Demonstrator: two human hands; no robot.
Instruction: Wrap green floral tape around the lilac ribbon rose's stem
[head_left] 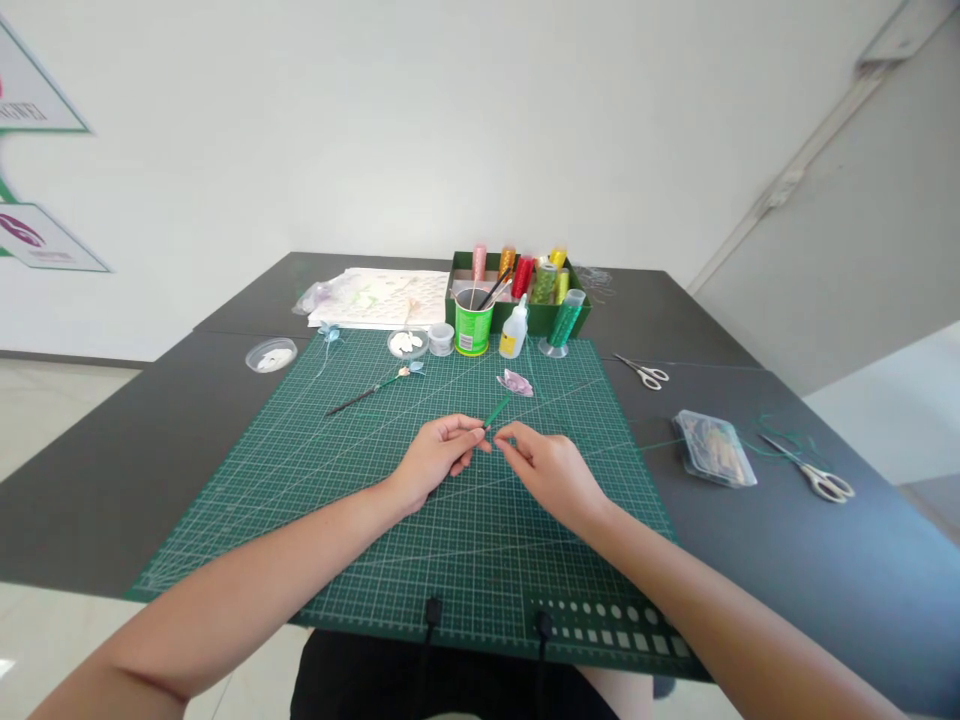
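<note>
Over the green cutting mat (360, 560), my left hand (442, 455) pinches the green-wrapped stem of a pale purple flower (516, 382). The stem (497, 410) slants up and away to the right, with the flower at its far end. Just right of the stem's near end, my right hand (551, 465) is closed in a pinch. Whatever lies between its fingertips is too small to make out. Beyond my left hand lies a dark stick (360, 400) with a green section and a small blue and orange flower at its tip.
Behind are a green can (474, 325) of brushes, a glue bottle (514, 332), a green thread spool (566, 322) and a box (450, 275) of thread spools. Dishes (407, 345) of white pieces stand left. Rightward lie scissors (643, 372), a clear box (715, 450) and more scissors (817, 478).
</note>
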